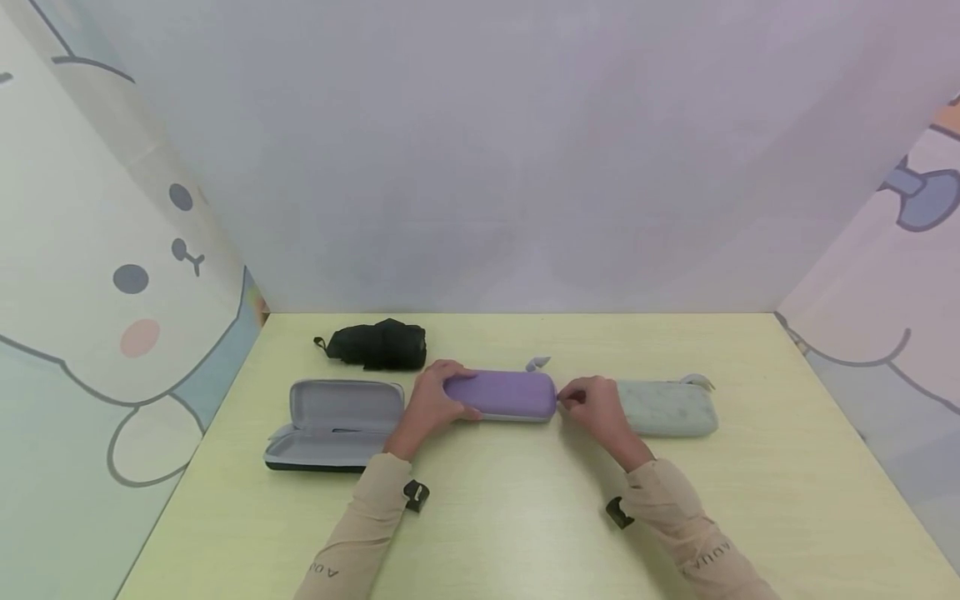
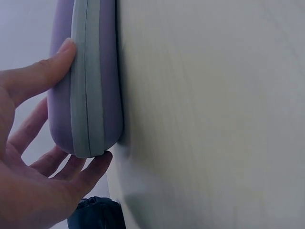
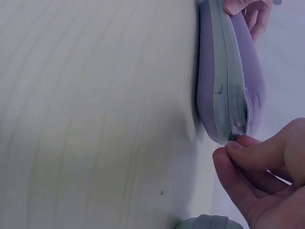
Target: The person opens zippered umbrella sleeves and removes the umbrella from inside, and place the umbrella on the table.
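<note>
A purple zip case [image 1: 510, 393] with a grey zip band lies closed on the table in front of me. My left hand [image 1: 433, 404] grips its left end; in the left wrist view the thumb presses the front of the case [image 2: 86, 90] and the other fingers curl around the end. At the opposite end, my right hand [image 1: 600, 410] pinches the small dark zip pull [image 3: 232, 138] between thumb and forefinger. The zip line in the right wrist view runs shut along the visible side, and the purple fabric looks frayed near that corner.
To the left an open grey-lined case [image 1: 347, 406] lies with its lid back. Behind it is a black bundled pouch with a loop [image 1: 382, 346]. A pale green marbled case [image 1: 667, 408] sits right of my right hand. A grey wall [image 1: 517, 167] bounds the table's back.
</note>
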A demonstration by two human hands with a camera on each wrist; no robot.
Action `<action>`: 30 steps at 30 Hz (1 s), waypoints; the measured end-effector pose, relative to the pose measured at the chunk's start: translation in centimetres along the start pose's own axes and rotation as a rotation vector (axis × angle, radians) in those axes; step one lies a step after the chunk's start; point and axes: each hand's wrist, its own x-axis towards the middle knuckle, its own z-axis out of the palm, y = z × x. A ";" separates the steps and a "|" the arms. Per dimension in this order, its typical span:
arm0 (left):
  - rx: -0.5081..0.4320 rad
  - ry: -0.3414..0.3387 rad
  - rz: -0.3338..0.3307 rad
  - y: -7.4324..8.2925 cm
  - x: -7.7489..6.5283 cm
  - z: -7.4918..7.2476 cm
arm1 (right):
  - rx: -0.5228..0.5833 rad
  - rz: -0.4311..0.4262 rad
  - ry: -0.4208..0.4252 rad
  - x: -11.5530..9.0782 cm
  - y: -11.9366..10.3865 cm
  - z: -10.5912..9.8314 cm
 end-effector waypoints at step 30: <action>-0.003 0.005 -0.020 0.4 -0.1 -0.1 | 0.015 0.007 0.057 -1.7 -0.2 0.6</action>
